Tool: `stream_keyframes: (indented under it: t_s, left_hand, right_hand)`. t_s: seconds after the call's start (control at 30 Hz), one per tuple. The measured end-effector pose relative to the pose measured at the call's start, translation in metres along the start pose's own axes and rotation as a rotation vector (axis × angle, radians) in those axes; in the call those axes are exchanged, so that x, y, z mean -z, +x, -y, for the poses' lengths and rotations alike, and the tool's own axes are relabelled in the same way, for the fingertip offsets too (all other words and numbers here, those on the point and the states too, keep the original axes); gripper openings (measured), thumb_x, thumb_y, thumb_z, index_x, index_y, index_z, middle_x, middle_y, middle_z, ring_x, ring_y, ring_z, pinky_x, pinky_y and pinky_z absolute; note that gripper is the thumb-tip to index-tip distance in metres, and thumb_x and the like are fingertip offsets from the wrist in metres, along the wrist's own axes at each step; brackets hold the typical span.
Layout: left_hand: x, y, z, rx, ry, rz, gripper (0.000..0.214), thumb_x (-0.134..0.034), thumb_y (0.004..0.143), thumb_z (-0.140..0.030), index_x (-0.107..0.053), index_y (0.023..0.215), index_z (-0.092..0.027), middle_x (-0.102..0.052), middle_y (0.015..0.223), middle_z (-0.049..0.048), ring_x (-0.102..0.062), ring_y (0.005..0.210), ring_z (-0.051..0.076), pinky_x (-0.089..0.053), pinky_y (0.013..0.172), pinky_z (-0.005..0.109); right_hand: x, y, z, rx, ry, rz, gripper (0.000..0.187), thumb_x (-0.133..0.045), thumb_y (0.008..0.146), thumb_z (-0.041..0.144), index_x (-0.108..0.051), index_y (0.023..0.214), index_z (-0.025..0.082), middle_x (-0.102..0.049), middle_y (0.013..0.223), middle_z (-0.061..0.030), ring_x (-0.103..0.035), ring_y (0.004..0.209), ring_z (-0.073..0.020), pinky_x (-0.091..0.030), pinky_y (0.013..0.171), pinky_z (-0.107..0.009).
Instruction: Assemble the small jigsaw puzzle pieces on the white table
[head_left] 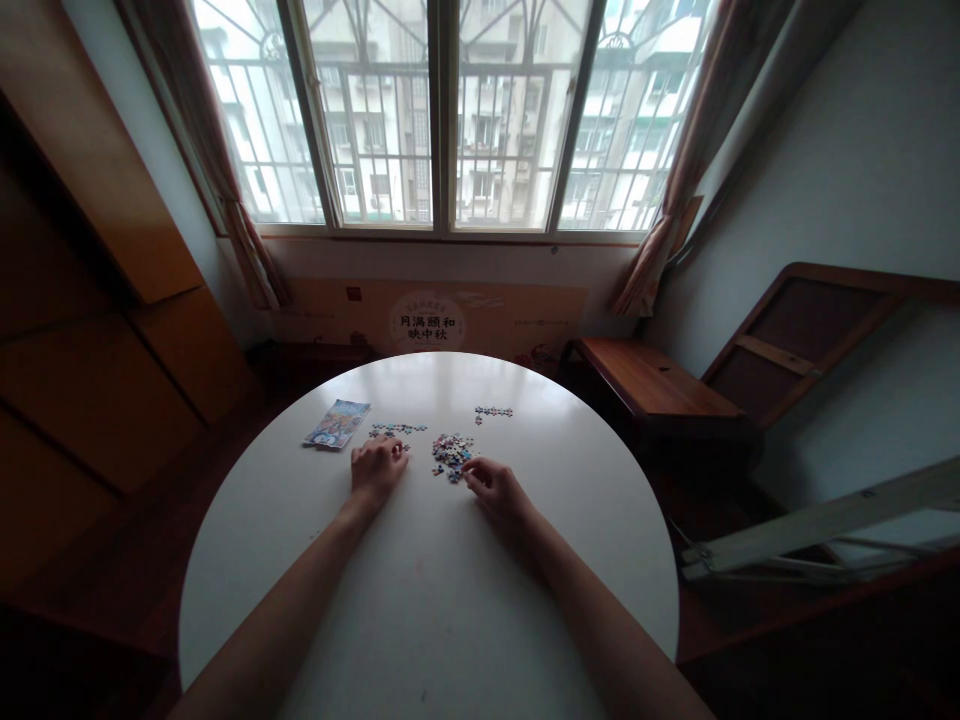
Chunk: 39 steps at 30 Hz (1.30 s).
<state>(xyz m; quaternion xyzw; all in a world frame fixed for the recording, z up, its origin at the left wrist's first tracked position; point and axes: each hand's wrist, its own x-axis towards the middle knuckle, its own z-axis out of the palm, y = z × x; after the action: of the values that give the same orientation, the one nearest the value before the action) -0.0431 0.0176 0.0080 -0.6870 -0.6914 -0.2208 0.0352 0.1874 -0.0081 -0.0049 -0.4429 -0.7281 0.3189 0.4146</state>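
Note:
A small heap of loose jigsaw pieces [448, 452] lies near the middle of the round white table [427, 600]. My right hand [499, 490] rests just right of the heap, fingers curled in a pinch at its edge; what they hold is too small to make out. My left hand [377, 466] lies on the table to the heap's left, fingers bent down over a short joined strip of pieces [397, 430]. Another joined strip [493, 411] lies farther back. A colourful puzzle picture card [337, 423] sits at the left.
A big barred window [450, 110] with curtains fills the far wall. A dark wooden bench [652, 385] and a leaning wooden frame [810, 340] stand at the right, wooden cabinets [97, 330] at the left. A metal frame [817, 530] lies at the lower right.

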Motion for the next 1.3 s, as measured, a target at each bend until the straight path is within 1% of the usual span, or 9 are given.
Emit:
stream_keyframes:
  t_s: [0.23, 0.37, 0.43, 0.53, 0.6, 0.67, 1.03, 1.17, 1.3]
  left_hand:
    - [-0.002, 0.001, 0.002, -0.022, 0.006, 0.022, 0.027, -0.05, 0.084, -0.022, -0.065, 0.106, -0.024, -0.065, 0.104, 0.007, -0.055, 0.096, 0.023, -0.038, 0.081, 0.034]
    - [-0.001, 0.001, 0.003, -0.041, -0.017, 0.0, 0.035, -0.047, 0.085, -0.018, -0.06, 0.117, -0.025, -0.063, 0.11, 0.0073, -0.056, 0.099, 0.022, -0.04, 0.082, 0.033]
    - [0.0, 0.0, 0.002, -0.02, -0.027, -0.017, 0.033, -0.048, 0.085, -0.018, -0.061, 0.115, -0.023, -0.063, 0.11, 0.0075, -0.057, 0.098, 0.022, -0.04, 0.081, 0.032]
    - [0.001, -0.001, 0.0, 0.008, -0.021, -0.031, 0.022, -0.052, 0.084, -0.033, -0.067, 0.097, -0.022, -0.065, 0.1, 0.0061, -0.059, 0.09, 0.021, -0.04, 0.08, 0.032]
    - [0.001, -0.002, -0.001, 0.006, -0.008, -0.028, 0.025, -0.055, 0.081, -0.043, -0.067, 0.087, -0.022, -0.065, 0.093, 0.0054, -0.059, 0.087, 0.021, -0.039, 0.078, 0.031]
    - [0.001, -0.003, -0.002, 0.002, 0.001, -0.018, 0.026, -0.056, 0.08, -0.044, -0.067, 0.083, -0.021, -0.065, 0.089, 0.0053, -0.059, 0.085, 0.021, -0.039, 0.075, 0.031]
    - [0.0, -0.003, -0.002, 0.018, 0.051, 0.004, 0.024, -0.047, 0.088, -0.031, -0.066, 0.099, -0.023, -0.064, 0.1, 0.0072, -0.06, 0.085, 0.021, -0.038, 0.072, 0.03]
    - [0.004, -0.008, -0.01, -0.019, 0.116, -0.044, 0.026, -0.045, 0.087, -0.028, -0.067, 0.099, -0.019, -0.063, 0.102, 0.0116, -0.06, 0.087, 0.024, -0.039, 0.074, 0.032]
    - [0.005, -0.012, -0.018, -0.052, 0.148, -0.011, 0.03, -0.046, 0.085, -0.03, -0.068, 0.099, -0.015, -0.065, 0.099, 0.014, -0.061, 0.085, 0.026, -0.038, 0.077, 0.037]
  right_hand:
    - [0.0, -0.001, 0.0, 0.0, -0.014, 0.006, 0.019, -0.054, 0.079, 0.025, -0.065, 0.087, 0.013, -0.053, 0.061, 0.0014, -0.042, 0.053, -0.009, -0.034, 0.052, -0.02]
    - [0.0, -0.001, 0.001, -0.002, -0.02, 0.002, 0.02, -0.054, 0.079, 0.026, -0.066, 0.086, 0.013, -0.053, 0.06, 0.0012, -0.042, 0.053, -0.0094, -0.034, 0.051, -0.02]
    - [0.0, -0.001, 0.002, -0.004, -0.021, 0.004, 0.019, -0.054, 0.079, 0.026, -0.066, 0.085, 0.013, -0.054, 0.06, 0.0009, -0.042, 0.053, -0.0096, -0.034, 0.051, -0.02]
    - [0.001, -0.001, 0.003, -0.003, -0.03, 0.008, 0.019, -0.054, 0.079, 0.026, -0.067, 0.084, 0.013, -0.055, 0.06, 0.0003, -0.043, 0.054, -0.01, -0.034, 0.051, -0.02]
    - [0.001, -0.001, 0.003, -0.003, -0.039, 0.007, 0.019, -0.054, 0.079, 0.027, -0.067, 0.084, 0.013, -0.055, 0.061, 0.0001, -0.043, 0.055, -0.0102, -0.034, 0.051, -0.02]
    - [0.001, -0.001, 0.002, -0.007, -0.041, 0.005, 0.019, -0.054, 0.079, 0.027, -0.067, 0.084, 0.013, -0.055, 0.061, 0.0, -0.043, 0.055, -0.0102, -0.034, 0.052, -0.02]
    - [0.001, -0.001, 0.002, -0.004, -0.045, 0.006, 0.02, -0.054, 0.079, 0.026, -0.067, 0.084, 0.013, -0.056, 0.06, 0.0003, -0.044, 0.054, -0.01, -0.035, 0.052, -0.021]
    - [0.001, -0.001, 0.002, 0.005, -0.044, 0.003, 0.019, -0.054, 0.079, 0.026, -0.067, 0.084, 0.014, -0.056, 0.06, 0.0003, -0.044, 0.054, -0.0101, -0.034, 0.052, -0.02]
    - [0.0, -0.001, 0.003, -0.003, -0.038, 0.009, 0.019, -0.054, 0.079, 0.026, -0.067, 0.085, 0.014, -0.056, 0.061, 0.0006, -0.044, 0.053, -0.0098, -0.035, 0.052, -0.02]
